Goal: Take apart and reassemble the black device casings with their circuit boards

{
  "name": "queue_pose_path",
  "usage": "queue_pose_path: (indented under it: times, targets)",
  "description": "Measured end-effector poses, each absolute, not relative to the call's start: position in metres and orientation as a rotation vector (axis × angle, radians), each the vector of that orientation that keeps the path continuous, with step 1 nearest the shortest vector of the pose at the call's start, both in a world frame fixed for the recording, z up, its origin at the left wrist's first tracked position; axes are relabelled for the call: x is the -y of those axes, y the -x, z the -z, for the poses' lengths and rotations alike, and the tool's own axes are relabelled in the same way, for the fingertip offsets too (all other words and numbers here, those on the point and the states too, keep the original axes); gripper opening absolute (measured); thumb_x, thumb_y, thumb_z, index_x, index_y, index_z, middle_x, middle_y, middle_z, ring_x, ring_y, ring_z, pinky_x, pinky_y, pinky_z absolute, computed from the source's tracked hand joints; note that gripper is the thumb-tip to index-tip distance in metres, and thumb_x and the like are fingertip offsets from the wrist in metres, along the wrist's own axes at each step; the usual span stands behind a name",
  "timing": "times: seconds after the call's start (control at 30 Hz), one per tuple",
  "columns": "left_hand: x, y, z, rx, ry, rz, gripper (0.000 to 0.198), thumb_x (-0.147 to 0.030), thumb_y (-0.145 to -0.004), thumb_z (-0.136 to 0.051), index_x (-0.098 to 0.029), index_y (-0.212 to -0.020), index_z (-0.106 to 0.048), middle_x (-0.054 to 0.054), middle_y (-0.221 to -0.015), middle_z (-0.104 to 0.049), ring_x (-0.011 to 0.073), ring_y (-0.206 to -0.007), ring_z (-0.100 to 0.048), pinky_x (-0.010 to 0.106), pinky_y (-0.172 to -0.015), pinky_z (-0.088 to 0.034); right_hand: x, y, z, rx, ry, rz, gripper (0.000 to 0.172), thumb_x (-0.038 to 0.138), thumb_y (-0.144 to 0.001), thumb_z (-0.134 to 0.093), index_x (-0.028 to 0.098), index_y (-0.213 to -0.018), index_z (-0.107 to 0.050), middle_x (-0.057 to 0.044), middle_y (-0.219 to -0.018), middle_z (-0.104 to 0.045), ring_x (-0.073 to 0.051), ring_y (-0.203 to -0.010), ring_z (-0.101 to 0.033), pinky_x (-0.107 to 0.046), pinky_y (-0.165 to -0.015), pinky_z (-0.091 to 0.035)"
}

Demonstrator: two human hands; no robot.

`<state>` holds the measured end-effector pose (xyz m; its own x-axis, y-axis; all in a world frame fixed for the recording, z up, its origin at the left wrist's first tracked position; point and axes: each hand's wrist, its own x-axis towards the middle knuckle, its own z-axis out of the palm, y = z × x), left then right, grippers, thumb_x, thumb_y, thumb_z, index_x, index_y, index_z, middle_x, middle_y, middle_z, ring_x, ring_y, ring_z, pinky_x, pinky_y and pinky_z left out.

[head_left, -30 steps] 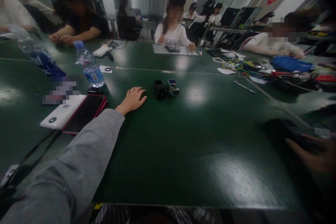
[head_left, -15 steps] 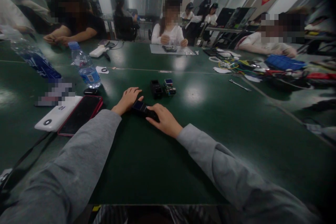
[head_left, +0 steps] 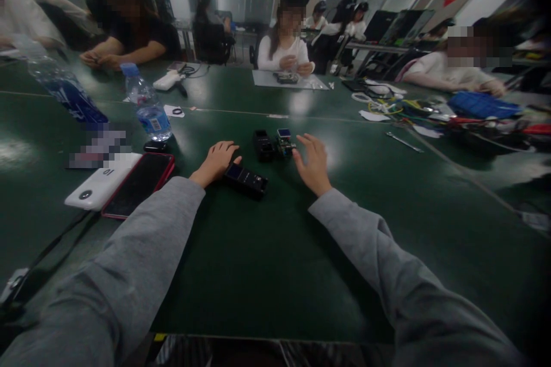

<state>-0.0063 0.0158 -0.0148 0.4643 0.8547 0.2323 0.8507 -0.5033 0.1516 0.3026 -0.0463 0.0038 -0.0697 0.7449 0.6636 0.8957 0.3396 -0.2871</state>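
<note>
Beside the circuit board [head_left: 284, 148], the right fingers [head_left: 315, 145] spread apart.

Water bottle [head_left: 150, 112], blue-capped, standing near a small black case [head_left: 155, 147]. White device [head_left: 101, 183], lying alongside a red-cased phone [head_left: 140, 184]. Wrench [head_left: 404, 141], silver, lying at right, near tangled cables [head_left: 383, 106] and a blue bundle [head_left: 482, 106].

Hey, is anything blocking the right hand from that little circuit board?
Nothing visible. The right hand is open just right of the circuit board; whether they touch is unclear. The black case stands on the board's left, outside that gap.
</note>
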Motion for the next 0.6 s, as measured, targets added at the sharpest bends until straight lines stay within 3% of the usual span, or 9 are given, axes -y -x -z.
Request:
queue_pose_path:
  times: [0.1,0.2,0.33,0.5,0.6]
  targets:
    - [-0.016,0.007,0.015,-1.548,-2.681,-0.44,0.053,-0.049,-0.104,-0.038,-0.018,-0.145,-0.049,0.014,-0.151,-0.047,0.0327,-0.14,-0.04,0.052,-0.114,-0.036,0.044,-0.304,0.002,2.049,1.42,0.241,0.047,0.045,-0.104,-0.04,0.026,-0.146,-0.046,-0.009,-0.153,-0.044,-0.03,-0.141,-0.038,-0.054,-0.111,-0.04]
    - [-0.017,0.008,0.016,-1.541,-2.678,-0.438,0.054,-0.049,-0.103,-0.038,-0.017,-0.145,-0.049,0.015,-0.151,-0.047,0.0328,-0.14,-0.04,0.052,-0.114,-0.036,0.047,-0.299,0.004,2.215,1.394,0.235,0.039,0.044,-0.103,-0.043,0.025,-0.135,-0.057,-0.009,-0.153,-0.043,-0.032,-0.144,-0.034,-0.055,-0.11,-0.041]
    - [-0.017,0.007,0.015,-1.537,-2.679,-0.439,0.054,-0.05,-0.104,-0.036,-0.017,-0.145,-0.05,0.015,-0.151,-0.047,0.0331,-0.14,-0.04,0.053,-0.114,-0.036,0.049,-0.299,0.001,2.132,1.415,0.221,0.032,0.039,-0.099,-0.053,0.021,-0.124,-0.061,-0.013,-0.134,-0.054,-0.034,-0.133,-0.044,-0.056,-0.105,-0.046]
    - [-0.015,0.007,0.015,-1.534,-2.68,-0.454,0.054,-0.049,-0.104,-0.036,-0.017,-0.145,-0.05,0.015,-0.151,-0.046,0.0328,-0.14,-0.04,0.053,-0.114,-0.036,0.045,-0.304,0.005,1.953,1.455,0.193,0.061,0.037,-0.091,-0.059,0.013,-0.144,-0.043,-0.021,-0.137,-0.048,-0.038,-0.13,-0.047,-0.059,-0.106,-0.046]
    - [-0.015,0.008,0.015,-1.526,-2.678,-0.46,0.054,-0.049,-0.104,-0.036,-0.017,-0.145,-0.049,0.015,-0.152,-0.046,0.0326,-0.14,-0.039,0.053,-0.115,-0.036,0.043,-0.306,0.011,1.986,1.485,0.029,0.064,0.032,-0.091,-0.054,0.013,-0.149,-0.037,-0.02,-0.137,-0.051,-0.036,-0.125,-0.054,-0.057,-0.102,-0.051]
